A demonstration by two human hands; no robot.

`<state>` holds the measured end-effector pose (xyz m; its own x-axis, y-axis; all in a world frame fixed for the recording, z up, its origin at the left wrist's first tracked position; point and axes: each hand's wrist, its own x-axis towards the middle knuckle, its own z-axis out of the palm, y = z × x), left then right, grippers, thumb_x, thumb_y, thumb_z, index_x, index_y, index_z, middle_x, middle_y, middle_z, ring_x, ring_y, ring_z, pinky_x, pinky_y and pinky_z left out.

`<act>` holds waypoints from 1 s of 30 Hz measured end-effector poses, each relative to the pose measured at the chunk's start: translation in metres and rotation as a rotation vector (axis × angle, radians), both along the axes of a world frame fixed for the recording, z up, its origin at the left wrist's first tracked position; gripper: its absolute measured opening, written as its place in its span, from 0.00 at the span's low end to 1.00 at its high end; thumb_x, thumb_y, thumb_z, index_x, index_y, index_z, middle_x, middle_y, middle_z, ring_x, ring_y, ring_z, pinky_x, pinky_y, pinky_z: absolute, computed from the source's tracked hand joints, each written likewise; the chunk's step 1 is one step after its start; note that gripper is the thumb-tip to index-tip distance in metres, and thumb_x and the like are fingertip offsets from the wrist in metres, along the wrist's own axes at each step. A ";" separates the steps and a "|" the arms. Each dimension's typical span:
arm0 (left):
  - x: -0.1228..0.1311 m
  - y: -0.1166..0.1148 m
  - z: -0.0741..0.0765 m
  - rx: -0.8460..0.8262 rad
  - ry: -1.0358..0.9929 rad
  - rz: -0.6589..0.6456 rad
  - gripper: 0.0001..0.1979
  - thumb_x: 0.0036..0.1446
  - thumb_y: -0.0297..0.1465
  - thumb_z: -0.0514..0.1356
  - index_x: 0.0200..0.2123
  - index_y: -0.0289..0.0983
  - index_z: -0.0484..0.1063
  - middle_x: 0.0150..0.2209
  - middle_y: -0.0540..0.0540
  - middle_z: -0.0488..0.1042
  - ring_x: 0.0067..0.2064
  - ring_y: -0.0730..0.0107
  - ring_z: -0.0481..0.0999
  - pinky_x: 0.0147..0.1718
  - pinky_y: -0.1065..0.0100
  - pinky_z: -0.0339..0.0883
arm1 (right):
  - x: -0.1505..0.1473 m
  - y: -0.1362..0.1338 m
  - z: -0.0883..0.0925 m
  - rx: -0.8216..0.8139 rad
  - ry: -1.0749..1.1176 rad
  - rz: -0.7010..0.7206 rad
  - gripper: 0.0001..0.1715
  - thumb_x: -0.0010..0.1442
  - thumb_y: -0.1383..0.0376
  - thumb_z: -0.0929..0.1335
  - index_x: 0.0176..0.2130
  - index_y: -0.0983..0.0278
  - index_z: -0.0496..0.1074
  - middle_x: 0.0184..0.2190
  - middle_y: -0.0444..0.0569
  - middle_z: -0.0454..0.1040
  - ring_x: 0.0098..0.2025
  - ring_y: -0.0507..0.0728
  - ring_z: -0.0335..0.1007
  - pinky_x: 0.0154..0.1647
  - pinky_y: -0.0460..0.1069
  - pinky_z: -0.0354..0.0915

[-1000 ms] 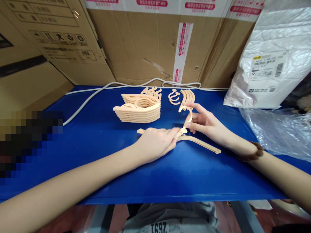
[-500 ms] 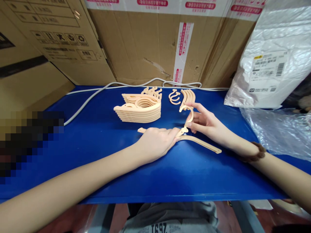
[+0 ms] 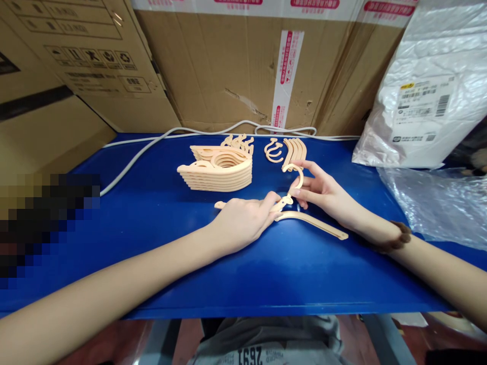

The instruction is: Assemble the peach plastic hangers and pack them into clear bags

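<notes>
My left hand [image 3: 247, 219] is closed around a cream plastic hanger arm [image 3: 219, 205], whose far left end pokes out past the knuckles. A curved hanger hook [image 3: 300, 178] is pinched between the thumb and fingers of my right hand [image 3: 321, 188]. The hook's lower end meets the held arm at a rounded joint by my left fingertips; whether they are locked together I cannot tell. Just below the joint, a second hanger arm [image 3: 312, 224] lies on the blue table, its left end close to my left fingers.
A stack of folded cream hangers [image 3: 218, 177] stands behind my left hand. Farther back lie loose hooks [image 3: 273, 151], small pieces [image 3: 239, 144] and several curved arms [image 3: 296, 149]. A white cable [image 3: 167, 136] runs before cardboard boxes [image 3: 236, 71]; a plastic mailer [image 3: 414, 111] stands right.
The hook and joint have lifted slightly, and my left thumb has shifted back, showing more of the joint. Both hands keep their hold.
</notes>
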<state>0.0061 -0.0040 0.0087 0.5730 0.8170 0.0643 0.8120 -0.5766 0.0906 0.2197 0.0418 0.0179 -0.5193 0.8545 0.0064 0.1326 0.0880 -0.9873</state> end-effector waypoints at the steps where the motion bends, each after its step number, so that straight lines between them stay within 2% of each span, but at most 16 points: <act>1: 0.000 0.000 0.000 -0.007 0.006 0.007 0.13 0.72 0.38 0.45 0.50 0.36 0.61 0.35 0.46 0.80 0.32 0.61 0.81 0.23 0.70 0.60 | 0.000 0.000 0.000 -0.007 0.008 -0.006 0.32 0.59 0.65 0.71 0.59 0.58 0.57 0.30 0.40 0.70 0.26 0.48 0.64 0.30 0.46 0.64; 6: 0.000 0.000 -0.001 0.010 0.008 -0.004 0.12 0.72 0.38 0.46 0.50 0.36 0.61 0.34 0.47 0.80 0.32 0.60 0.82 0.23 0.70 0.60 | 0.001 0.001 -0.003 -0.038 0.054 -0.001 0.31 0.58 0.67 0.71 0.58 0.58 0.58 0.30 0.39 0.72 0.26 0.47 0.64 0.30 0.45 0.64; 13: -0.002 0.003 -0.004 0.073 -0.049 0.005 0.12 0.72 0.39 0.47 0.46 0.36 0.61 0.33 0.48 0.79 0.29 0.63 0.80 0.20 0.69 0.54 | 0.001 0.004 -0.007 -0.078 0.155 -0.020 0.32 0.59 0.64 0.72 0.58 0.58 0.59 0.33 0.41 0.74 0.26 0.47 0.63 0.27 0.44 0.61; 21: -0.003 0.002 -0.003 0.086 -0.078 0.024 0.11 0.71 0.39 0.48 0.45 0.36 0.60 0.34 0.49 0.80 0.28 0.64 0.80 0.20 0.70 0.50 | 0.001 0.005 -0.006 -0.094 0.172 -0.047 0.33 0.56 0.64 0.74 0.56 0.58 0.60 0.34 0.41 0.75 0.25 0.46 0.62 0.27 0.44 0.61; 30: -0.005 0.004 -0.005 0.080 -0.116 -0.002 0.11 0.72 0.38 0.48 0.46 0.36 0.59 0.34 0.50 0.79 0.29 0.63 0.81 0.20 0.69 0.56 | 0.004 0.007 -0.008 -0.100 0.168 -0.034 0.33 0.56 0.64 0.74 0.57 0.58 0.61 0.35 0.41 0.74 0.26 0.46 0.63 0.28 0.44 0.61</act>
